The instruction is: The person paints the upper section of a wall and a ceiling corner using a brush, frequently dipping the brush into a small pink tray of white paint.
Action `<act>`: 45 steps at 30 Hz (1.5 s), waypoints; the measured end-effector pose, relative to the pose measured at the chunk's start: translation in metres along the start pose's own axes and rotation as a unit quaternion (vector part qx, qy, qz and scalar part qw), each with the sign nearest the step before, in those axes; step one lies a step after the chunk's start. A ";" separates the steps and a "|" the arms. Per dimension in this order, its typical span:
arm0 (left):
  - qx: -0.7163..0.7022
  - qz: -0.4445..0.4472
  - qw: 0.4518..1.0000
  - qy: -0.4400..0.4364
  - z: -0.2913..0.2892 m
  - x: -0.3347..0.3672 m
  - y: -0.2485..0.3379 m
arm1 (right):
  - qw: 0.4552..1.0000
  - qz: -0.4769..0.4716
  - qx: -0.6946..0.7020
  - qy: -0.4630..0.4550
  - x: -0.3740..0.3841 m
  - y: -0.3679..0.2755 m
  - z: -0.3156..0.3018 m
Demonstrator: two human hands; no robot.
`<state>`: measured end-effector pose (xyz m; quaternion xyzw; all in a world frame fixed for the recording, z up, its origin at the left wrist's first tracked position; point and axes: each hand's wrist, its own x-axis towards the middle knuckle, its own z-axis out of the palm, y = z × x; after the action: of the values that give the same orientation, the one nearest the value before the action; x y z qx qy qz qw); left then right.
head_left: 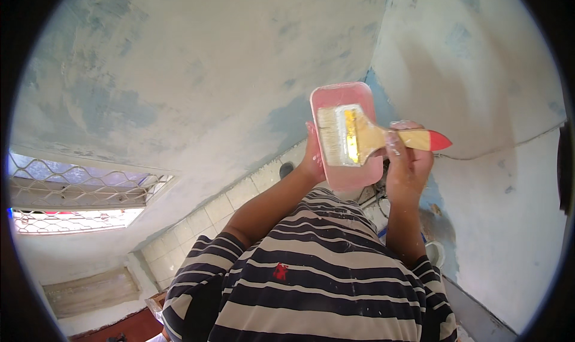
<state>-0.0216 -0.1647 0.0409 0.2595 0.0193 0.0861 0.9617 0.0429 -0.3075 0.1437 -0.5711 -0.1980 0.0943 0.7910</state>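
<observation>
**A:** What sits at the centre of the view?

**B:** A wide flat paintbrush [359, 137], lying across a pink rectangular tray [344, 135]. Its pale bristles, wet with white paint, rest inside the tray; a gold metal band joins them to a wooden handle with a red tip that points to the right.

**A:** Who holds them?

**B:** One person, seen from above. The right hand [407, 159] is closed around the brush handle, thumb on top, the skin flecked with white paint. The left hand [312, 159] grips the tray at its left edge, fingers curled behind it.

**A:** Where are they held?

**B:** Raised in front of the chest, above a shirt [311, 276] striped in navy and cream, with both forearms rising from it.

**A:** And around that?

**B:** Behind is a wall [197, 72] patchy with white over blue. A pale tiled floor [221, 207] runs below it. At the left edge, a window with a diamond-pattern grille [78, 186] lets in bright light.
</observation>
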 end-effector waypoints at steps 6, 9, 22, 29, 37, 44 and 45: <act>-0.003 0.002 1.000 -0.010 0.011 -0.002 0.003 | 0.997 0.013 0.076 0.022 0.014 0.001 -0.023; -0.046 -0.011 0.999 0.000 -0.005 -0.011 0.002 | 0.994 0.017 0.099 0.032 0.017 0.010 -0.028; -0.137 0.082 0.987 0.011 -0.054 -0.110 0.031 | 0.947 0.046 0.293 -0.123 0.031 0.041 0.006; -0.025 0.103 0.984 0.144 -0.080 -0.163 0.053 | 0.954 -0.014 0.268 -0.136 0.035 0.015 0.057; -0.001 0.116 0.989 0.096 -0.072 -0.228 0.155 | 0.915 -0.258 0.187 -0.247 0.053 -0.056 0.194; 0.007 0.135 0.983 0.125 -0.155 -0.331 0.226 | 0.834 -0.395 0.025 -0.384 0.054 -0.193 0.408; 0.011 0.153 0.976 0.152 -0.171 -0.351 0.232 | 0.782 -0.518 -0.077 -0.338 0.056 -0.225 0.434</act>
<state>-0.4173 0.0560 0.0074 0.2538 0.1263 0.2709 0.9199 -0.1067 0.0157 0.4837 -0.3731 -0.7255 -0.1586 0.5561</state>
